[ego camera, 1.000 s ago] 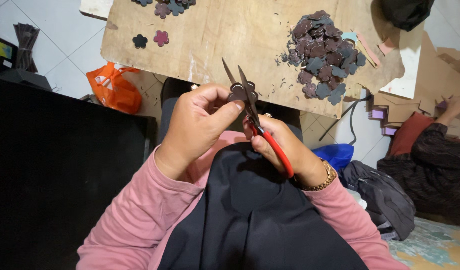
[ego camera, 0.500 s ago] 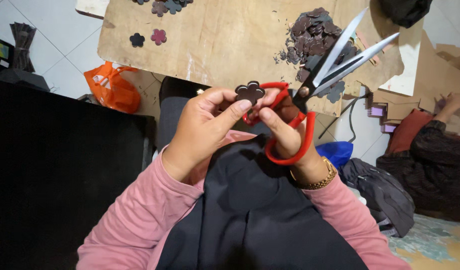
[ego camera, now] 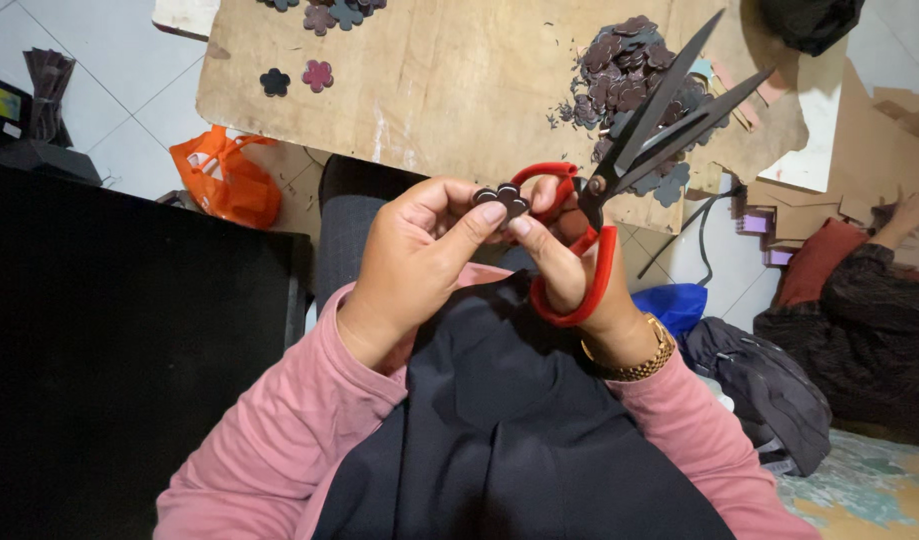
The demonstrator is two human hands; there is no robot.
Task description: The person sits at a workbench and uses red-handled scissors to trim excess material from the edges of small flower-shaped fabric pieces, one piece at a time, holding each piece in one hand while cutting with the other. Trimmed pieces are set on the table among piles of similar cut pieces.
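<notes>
Pinching a small dark flower-shaped cutout (ego camera: pixel 501 199) between thumb and fingertips, the left hand (ego camera: pixel 419 255) is clamped on the piece and holds it up at chest level, where both hands can meet over it. The right hand (ego camera: pixel 569 265) presses a fingertip to the same cutout from the other side while its fingers stay threaded through the red handles of the large scissors (ego camera: pixel 619 170), closed on them. The blades stand slightly apart and point up and away from the hands, keeping the edges off the fingers while the piece is handled. Beyond the hands lies a wooden worktop (ego camera: pixel 439 80) with a pile of dark cutouts (ego camera: pixel 629 70) just past the blade tips, and two loose flower pieces (ego camera: pixel 297 78) further left, well apart.
</notes>
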